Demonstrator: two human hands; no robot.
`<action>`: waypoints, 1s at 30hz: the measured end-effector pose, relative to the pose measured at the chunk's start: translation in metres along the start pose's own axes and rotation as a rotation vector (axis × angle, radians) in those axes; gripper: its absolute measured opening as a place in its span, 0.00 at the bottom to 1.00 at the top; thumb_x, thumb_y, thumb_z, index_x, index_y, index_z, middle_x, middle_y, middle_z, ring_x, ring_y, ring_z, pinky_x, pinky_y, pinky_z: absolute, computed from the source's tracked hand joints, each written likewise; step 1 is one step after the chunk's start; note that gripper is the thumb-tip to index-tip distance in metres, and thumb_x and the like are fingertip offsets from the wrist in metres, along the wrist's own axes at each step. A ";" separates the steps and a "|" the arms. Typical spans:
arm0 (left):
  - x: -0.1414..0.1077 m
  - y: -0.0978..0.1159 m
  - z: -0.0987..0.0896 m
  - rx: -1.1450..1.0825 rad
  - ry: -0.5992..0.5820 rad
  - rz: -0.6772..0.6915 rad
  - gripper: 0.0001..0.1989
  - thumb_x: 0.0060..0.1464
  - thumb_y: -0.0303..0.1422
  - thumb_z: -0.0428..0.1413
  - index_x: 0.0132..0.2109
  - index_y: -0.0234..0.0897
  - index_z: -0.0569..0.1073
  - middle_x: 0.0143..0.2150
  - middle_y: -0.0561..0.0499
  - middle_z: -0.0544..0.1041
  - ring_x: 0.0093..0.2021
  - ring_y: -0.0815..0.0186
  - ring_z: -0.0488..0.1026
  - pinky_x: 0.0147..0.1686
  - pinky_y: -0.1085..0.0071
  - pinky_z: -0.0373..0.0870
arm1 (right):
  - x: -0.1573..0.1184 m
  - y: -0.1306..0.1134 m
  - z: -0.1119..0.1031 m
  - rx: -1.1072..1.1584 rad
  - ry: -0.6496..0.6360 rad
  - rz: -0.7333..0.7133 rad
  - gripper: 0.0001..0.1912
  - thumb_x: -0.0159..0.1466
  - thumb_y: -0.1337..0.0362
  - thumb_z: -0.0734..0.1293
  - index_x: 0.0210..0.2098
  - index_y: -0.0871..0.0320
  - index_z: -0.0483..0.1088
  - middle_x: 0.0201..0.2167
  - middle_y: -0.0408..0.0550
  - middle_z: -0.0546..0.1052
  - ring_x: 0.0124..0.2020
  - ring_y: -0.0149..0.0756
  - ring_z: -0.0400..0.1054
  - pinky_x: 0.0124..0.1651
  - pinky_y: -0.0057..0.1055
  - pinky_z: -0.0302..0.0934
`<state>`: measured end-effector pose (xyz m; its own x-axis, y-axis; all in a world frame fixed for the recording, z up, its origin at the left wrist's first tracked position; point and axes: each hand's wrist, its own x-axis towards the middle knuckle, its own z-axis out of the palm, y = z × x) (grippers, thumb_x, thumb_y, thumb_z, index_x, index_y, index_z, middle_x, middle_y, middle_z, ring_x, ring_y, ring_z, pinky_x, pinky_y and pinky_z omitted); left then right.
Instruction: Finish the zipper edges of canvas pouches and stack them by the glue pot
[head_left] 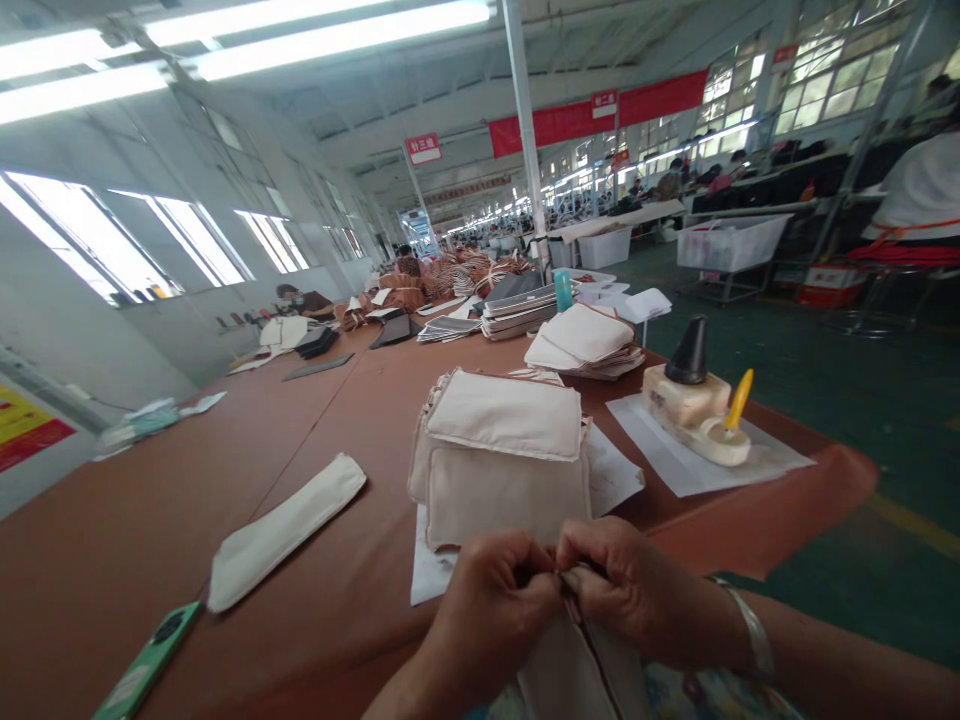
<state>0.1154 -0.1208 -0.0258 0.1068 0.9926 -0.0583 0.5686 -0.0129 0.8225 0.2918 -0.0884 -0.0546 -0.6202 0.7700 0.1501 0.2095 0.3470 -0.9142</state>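
Hands pinching the top edge of a cream canvas pouch [579, 672], viewed from the wearer's head. The pouch hangs below the grip, over the person's lap, with a dark seam or edging running down from between the hands; whether this is a zip cannot be told. The left hand [495, 605] and right hand [630, 590] are close together, their fingers curled and clamped on the pouch's upper edge, knuckles almost touching. A silver bangle [752, 632] circles the right wrist.

Directly beyond the grip, a stack of cream canvas pouches [504, 455] rests on white paper [429, 565], on a brown work table [112, 560]. Left of the grip lie a loose cream fabric strip [285, 532] and, nearer the table's edge, a phone in a green case [148, 662]. Farther right, a cream block with a black cone and yellow spout [694, 405] stands on a white paper sheet [697, 450]. Well beyond the grip are a second cream stack [585, 340], a teal bottle [562, 290] and piles of dark panels [519, 310]. Far ahead, a seated co-worker [300, 305] is at the table's left side; another person in a white top and red apron [919, 195] is at far right.
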 end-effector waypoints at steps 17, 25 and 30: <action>0.001 0.001 -0.006 -0.180 -0.193 -0.164 0.09 0.49 0.32 0.55 0.29 0.30 0.77 0.23 0.53 0.70 0.24 0.71 0.59 0.23 0.74 0.50 | 0.001 -0.011 -0.009 0.038 -0.068 0.007 0.06 0.60 0.74 0.61 0.28 0.60 0.66 0.24 0.40 0.71 0.26 0.27 0.62 0.26 0.22 0.50; -0.001 -0.007 -0.003 -0.533 -0.207 -0.260 0.08 0.45 0.35 0.58 0.28 0.32 0.73 0.22 0.52 0.71 0.21 0.71 0.61 0.22 0.75 0.52 | 0.004 0.008 -0.020 0.484 -0.249 -0.022 0.11 0.64 0.59 0.64 0.35 0.63 0.68 0.27 0.42 0.69 0.27 0.28 0.55 0.29 0.24 0.50; 0.001 -0.017 -0.008 -0.418 -0.250 -0.208 0.11 0.50 0.39 0.59 0.31 0.33 0.73 0.24 0.53 0.70 0.24 0.71 0.61 0.24 0.75 0.53 | 0.009 0.015 -0.036 0.556 -0.329 0.047 0.23 0.68 0.50 0.60 0.43 0.66 0.73 0.28 0.44 0.65 0.29 0.29 0.53 0.31 0.26 0.49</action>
<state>0.0992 -0.1181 -0.0351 0.2466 0.9091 -0.3357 0.2306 0.2814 0.9315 0.3170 -0.0571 -0.0528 -0.8376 0.5428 0.0626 -0.1260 -0.0805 -0.9888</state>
